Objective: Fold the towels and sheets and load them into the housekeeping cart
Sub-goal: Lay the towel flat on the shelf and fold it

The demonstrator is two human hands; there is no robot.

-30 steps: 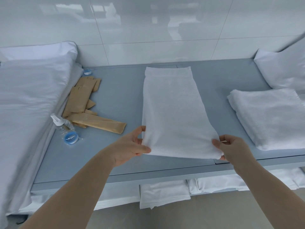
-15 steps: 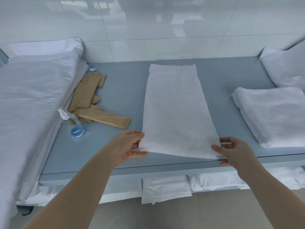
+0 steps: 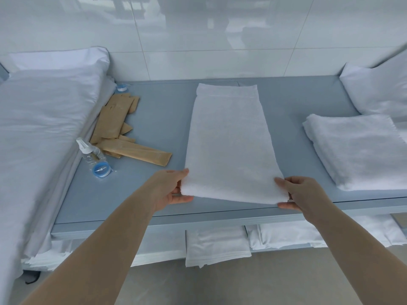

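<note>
a white towel (image 3: 231,146), folded long, is laid flat on the middle of a grey-blue cart top (image 3: 158,119). its near corners are pinched by the left hand (image 3: 169,190) and right hand (image 3: 301,194), fingers clamped on the cloth. folded towels (image 3: 356,150) are stacked to the right, brown packets (image 3: 116,126) to the left.

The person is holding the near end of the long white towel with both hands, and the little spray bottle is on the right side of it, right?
Not quite. Both hands do hold the towel, but the head view shows the spray bottle on its left.
</note>
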